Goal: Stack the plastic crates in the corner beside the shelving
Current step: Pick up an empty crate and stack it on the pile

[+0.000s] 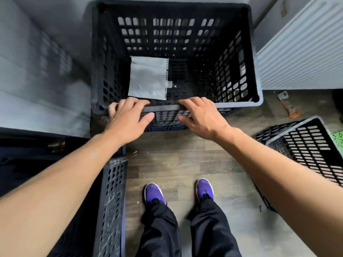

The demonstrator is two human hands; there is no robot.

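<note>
Left hand and right hand sit side by side on the near rim of the black crate. It's a bit blurry, so can't tell if they're actually gripping. White paper sheet inside, and another crate tilted off to the right.

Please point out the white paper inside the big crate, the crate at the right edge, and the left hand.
white paper (148,78), head view, middle of the sheet.
crate at the right edge (308,147), head view, its perforated wall.
left hand (128,117), head view, back of the hand.

Bare floor lies between two side crates.
</note>
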